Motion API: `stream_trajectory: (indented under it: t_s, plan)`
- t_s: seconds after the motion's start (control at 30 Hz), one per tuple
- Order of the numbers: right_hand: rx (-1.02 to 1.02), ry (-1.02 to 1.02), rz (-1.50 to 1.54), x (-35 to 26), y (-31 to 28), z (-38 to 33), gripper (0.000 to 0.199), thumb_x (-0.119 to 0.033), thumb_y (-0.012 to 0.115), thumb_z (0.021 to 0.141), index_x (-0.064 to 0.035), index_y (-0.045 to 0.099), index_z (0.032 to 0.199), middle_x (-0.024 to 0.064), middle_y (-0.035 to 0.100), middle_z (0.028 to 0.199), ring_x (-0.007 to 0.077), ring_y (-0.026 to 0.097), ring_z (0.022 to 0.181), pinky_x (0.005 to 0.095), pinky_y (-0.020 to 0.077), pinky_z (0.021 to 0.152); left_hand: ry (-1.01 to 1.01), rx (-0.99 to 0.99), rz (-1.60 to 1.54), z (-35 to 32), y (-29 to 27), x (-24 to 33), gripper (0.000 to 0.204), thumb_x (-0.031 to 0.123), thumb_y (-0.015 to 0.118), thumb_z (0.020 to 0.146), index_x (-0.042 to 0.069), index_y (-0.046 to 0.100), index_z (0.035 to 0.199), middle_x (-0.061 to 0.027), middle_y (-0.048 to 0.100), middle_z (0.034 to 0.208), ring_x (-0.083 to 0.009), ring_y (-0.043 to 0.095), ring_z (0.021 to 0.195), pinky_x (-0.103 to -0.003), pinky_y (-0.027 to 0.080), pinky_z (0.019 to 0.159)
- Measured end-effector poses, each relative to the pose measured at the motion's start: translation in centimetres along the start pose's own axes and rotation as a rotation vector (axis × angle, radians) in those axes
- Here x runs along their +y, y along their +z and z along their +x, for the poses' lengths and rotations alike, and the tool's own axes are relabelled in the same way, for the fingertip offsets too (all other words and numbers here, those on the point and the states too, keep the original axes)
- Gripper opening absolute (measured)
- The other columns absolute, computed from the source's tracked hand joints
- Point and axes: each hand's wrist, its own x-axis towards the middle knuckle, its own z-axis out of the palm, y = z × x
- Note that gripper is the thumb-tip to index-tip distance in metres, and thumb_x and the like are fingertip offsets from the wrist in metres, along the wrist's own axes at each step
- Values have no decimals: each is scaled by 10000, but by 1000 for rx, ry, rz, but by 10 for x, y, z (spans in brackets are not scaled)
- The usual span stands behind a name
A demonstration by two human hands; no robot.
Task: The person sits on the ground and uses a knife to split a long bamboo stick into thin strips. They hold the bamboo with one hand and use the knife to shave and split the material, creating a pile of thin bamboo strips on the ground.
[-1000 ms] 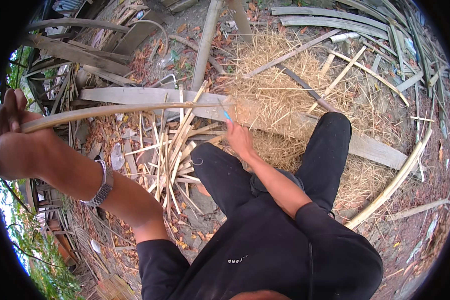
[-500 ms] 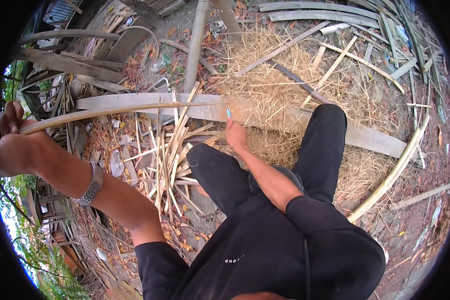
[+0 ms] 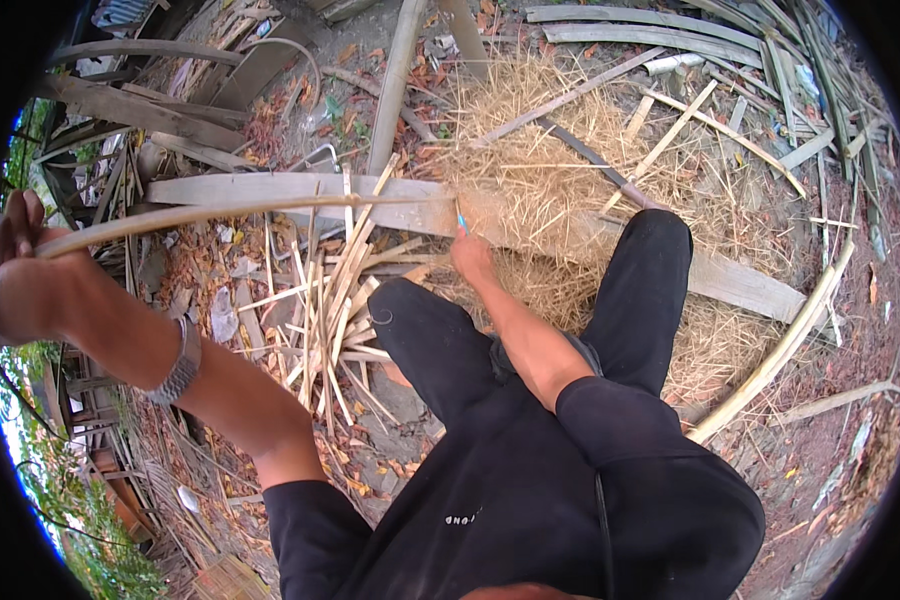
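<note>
Stretched out to the far left, my left hand [image 3: 25,275] is closed round one end of a long, thin bamboo strip [image 3: 220,209]. The strip runs rightward above a wide grey plank [image 3: 205,188]. Its other end reaches my right hand [image 3: 473,257], which is closed on a small knife with a blue handle [image 3: 461,224]. The narrow blade points away from me and meets the strip's thin end; the exact contact is too small to make out. My knees are bent on the near side of the plank.
A heap of split bamboo sticks [image 3: 335,290] lies left of my knees. Straw-like shavings [image 3: 540,120] cover the ground ahead. A long dark blade [image 3: 585,145] rests on them by my right knee. A pale bamboo length [image 3: 780,365] lies right; a post [image 3: 395,90] stands ahead.
The view has shifted slightly. The knife in my right hand has come a little nearer to me. My left hand keeps its hold on the strip and has risen slightly in the picture.
</note>
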Motion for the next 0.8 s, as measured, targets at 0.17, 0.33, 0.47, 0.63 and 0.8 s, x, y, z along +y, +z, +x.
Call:
stream_trajectory:
  t_s: [0.17, 0.33, 0.47, 0.63, 0.8]
  plan:
    - [40, -112, 154, -32, -4, -20, 622, -429, 266, 960, 69, 638, 949, 343, 602, 899, 479, 584, 917, 520, 451, 845, 14, -86, -76, 43, -39, -26, 198, 123, 422, 828, 6, 417, 668, -75, 370, 588, -185, 364, 460, -293, 355, 506]
    - [82, 83, 30, 1, 16, -8, 608, -426, 286, 959, 72, 635, 933, 358, 590, 879, 496, 582, 877, 532, 458, 815, 42, 59, 17, 6, -7, -6, 246, -40, 347, 798, 72, 287, 588, -58, 287, 543, -159, 302, 435, -285, 253, 442]
    - [-13, 42, 56, 3, 10, -13, 611, -445, 280, 958, 52, 635, 978, 339, 592, 964, 475, 578, 937, 530, 451, 844, 76, -67, -60, 20, -29, -15, 283, -49, 383, 816, 74, 278, 585, -56, 284, 540, -149, 280, 426, -283, 233, 430]
    - [-71, 11, 79, -26, 4, -24, 628, -456, 260, 959, 51, 630, 1004, 324, 595, 1006, 457, 568, 996, 518, 442, 875, 71, -72, -53, 29, -34, -18, 289, -32, 395, 823, 77, 284, 579, -53, 282, 534, -151, 281, 439, -279, 235, 447]
    - [77, 64, 88, 2, 16, -4, 619, -436, 277, 963, 66, 637, 929, 339, 603, 891, 495, 581, 890, 529, 455, 825, 49, -68, -44, 13, -19, -12, 296, -26, 402, 816, 88, 277, 572, -43, 275, 531, -145, 267, 443, -275, 224, 453]
